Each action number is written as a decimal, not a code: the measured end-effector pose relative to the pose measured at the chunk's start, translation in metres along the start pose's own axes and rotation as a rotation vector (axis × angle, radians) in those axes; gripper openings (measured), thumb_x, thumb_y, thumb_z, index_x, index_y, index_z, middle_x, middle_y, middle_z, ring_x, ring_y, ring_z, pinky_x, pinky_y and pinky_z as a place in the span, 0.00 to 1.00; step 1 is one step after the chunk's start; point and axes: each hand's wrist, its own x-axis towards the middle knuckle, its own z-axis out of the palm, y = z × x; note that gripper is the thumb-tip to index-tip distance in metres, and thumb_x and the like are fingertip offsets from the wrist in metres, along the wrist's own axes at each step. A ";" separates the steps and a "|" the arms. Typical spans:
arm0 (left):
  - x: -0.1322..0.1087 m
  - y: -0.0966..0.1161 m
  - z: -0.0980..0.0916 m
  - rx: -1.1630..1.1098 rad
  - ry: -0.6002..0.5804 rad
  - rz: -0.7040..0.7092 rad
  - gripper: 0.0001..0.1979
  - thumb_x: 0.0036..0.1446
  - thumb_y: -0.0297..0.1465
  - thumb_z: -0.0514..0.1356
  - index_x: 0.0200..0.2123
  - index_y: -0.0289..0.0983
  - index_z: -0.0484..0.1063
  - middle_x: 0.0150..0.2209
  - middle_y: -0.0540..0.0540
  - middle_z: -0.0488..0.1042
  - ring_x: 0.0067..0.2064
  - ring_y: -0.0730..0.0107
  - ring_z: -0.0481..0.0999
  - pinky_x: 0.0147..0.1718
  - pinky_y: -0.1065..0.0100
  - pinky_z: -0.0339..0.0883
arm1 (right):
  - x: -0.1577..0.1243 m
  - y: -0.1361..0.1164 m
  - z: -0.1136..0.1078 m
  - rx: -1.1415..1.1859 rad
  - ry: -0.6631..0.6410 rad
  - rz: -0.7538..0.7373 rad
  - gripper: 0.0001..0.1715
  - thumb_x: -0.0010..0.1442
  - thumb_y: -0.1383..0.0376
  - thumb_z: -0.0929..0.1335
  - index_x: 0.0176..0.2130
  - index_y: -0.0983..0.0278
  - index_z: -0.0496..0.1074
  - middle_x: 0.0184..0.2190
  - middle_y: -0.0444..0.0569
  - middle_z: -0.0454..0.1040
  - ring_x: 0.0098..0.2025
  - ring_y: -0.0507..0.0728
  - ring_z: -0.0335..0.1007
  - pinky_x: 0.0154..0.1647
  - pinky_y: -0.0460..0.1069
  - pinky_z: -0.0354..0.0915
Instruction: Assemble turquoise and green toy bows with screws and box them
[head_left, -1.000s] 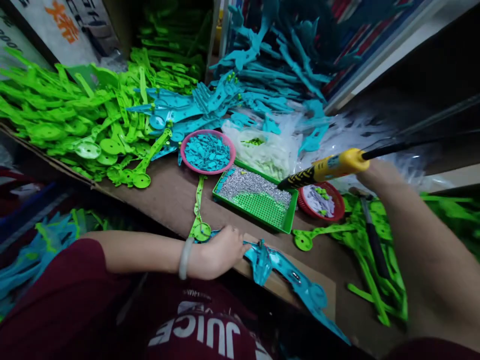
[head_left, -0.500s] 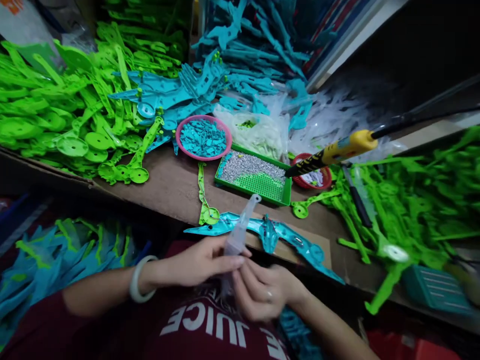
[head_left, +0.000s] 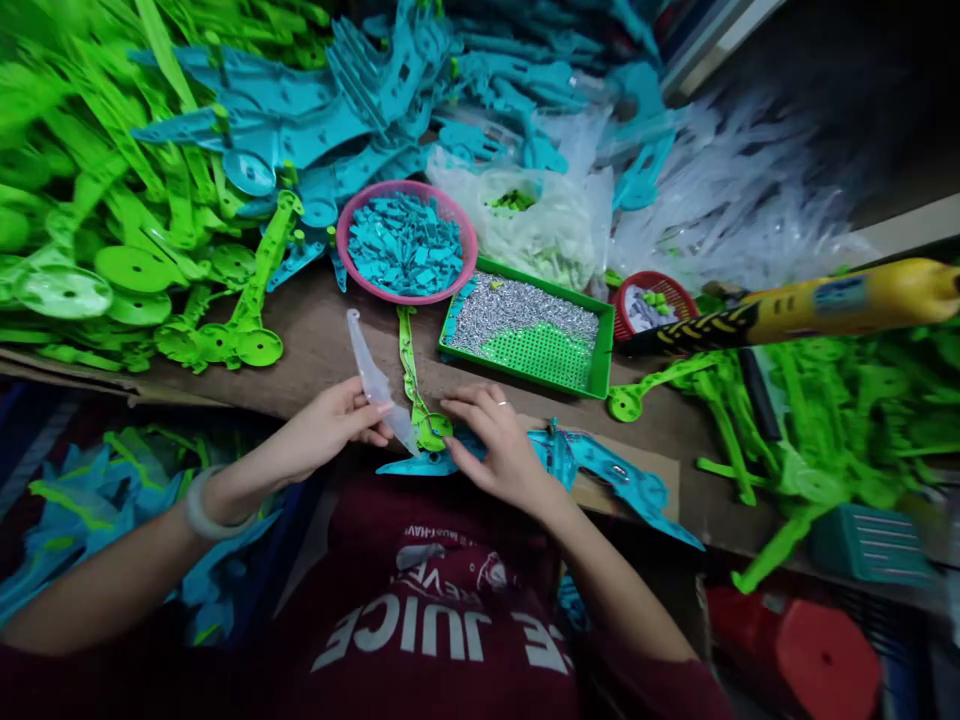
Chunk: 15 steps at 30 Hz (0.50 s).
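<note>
My left hand (head_left: 330, 430) is closed on a translucent white plastic piece (head_left: 369, 365), long and curved with a small hole at its upper tip. My right hand (head_left: 499, 445) has its fingers apart and holds nothing. Its fingertips are at the round end of a light green plastic part (head_left: 407, 365), which lies on the table with thin wires along it; whether they touch it I cannot tell. Under my right hand runs a blue bow-shaped plastic part (head_left: 626, 480) along the table's front edge, partly hidden by that hand.
A pink basket (head_left: 471, 235) of small blue pieces and a green tray (head_left: 551, 355) of small metal screws stand beyond my hands. A yellow-and-black power screwdriver (head_left: 825, 305) reaches in from the right. Green parts (head_left: 832, 420) pile up at right, and more (head_left: 135, 270) at left.
My hands were together around the white piece in front of my chest. Now they are apart: the left has carried the piece leftward, and the right has let go and moved to the green part.
</note>
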 end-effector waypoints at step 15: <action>0.027 0.006 -0.002 0.204 -0.082 -0.138 0.13 0.54 0.39 0.66 0.34 0.37 0.69 0.26 0.48 0.78 0.29 0.68 0.80 0.30 0.68 0.76 | -0.015 0.010 -0.007 -0.111 -0.311 -0.156 0.25 0.69 0.55 0.64 0.60 0.63 0.68 0.59 0.60 0.72 0.54 0.64 0.67 0.50 0.60 0.70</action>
